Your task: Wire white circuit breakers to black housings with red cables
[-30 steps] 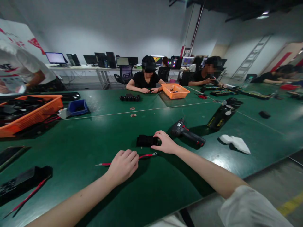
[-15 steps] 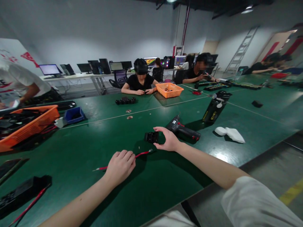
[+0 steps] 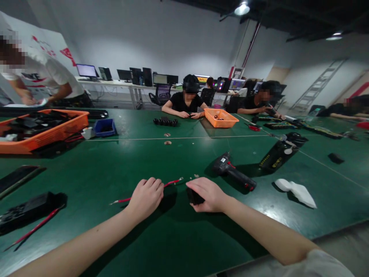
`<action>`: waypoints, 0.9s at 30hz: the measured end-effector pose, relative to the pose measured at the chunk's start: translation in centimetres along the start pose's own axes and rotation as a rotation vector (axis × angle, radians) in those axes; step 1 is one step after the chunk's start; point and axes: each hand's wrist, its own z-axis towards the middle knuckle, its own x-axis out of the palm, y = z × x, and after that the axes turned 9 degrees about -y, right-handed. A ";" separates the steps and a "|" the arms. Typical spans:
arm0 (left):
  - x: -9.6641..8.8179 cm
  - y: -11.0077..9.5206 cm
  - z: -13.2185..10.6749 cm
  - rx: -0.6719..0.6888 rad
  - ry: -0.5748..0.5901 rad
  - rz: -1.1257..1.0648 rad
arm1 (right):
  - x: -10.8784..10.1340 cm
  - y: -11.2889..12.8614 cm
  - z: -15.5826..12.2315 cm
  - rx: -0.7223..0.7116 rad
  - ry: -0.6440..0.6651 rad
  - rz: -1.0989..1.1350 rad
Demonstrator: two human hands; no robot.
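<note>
My left hand is closed over the middle of a red wire, whose ends stick out on both sides. A ring terminal shows at the wire's right end and a bare tip at its left. My right hand grips a small black block-like part, thumb and fingers around it, just right of the ring terminal. The palm covers much of the part, so its kind cannot be made out. Beyond my right hand lies a black cordless screwdriver on the green table.
A black bottle-like cylinder and a white wrapped item are at right. A black device with a red wire, an orange basket and a blue bin lie left. Co-workers sit across the table.
My right hand has closed on the black part and brought it nearer to me. My left hand stays on the red wire. The view has shifted left and upward.
</note>
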 end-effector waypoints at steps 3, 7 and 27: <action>0.1 0.1 -0.1 -0.009 0.001 -0.009 | 0.6 0.4 0.4 -0.055 0.125 0.015; 0.2 0.1 -0.2 -0.009 0.015 -0.001 | 0.8 0.8 0.8 -0.101 0.315 0.003; -0.1 0.2 -0.2 0.000 0.059 -0.021 | -0.6 -2.2 -0.1 0.466 0.233 -0.065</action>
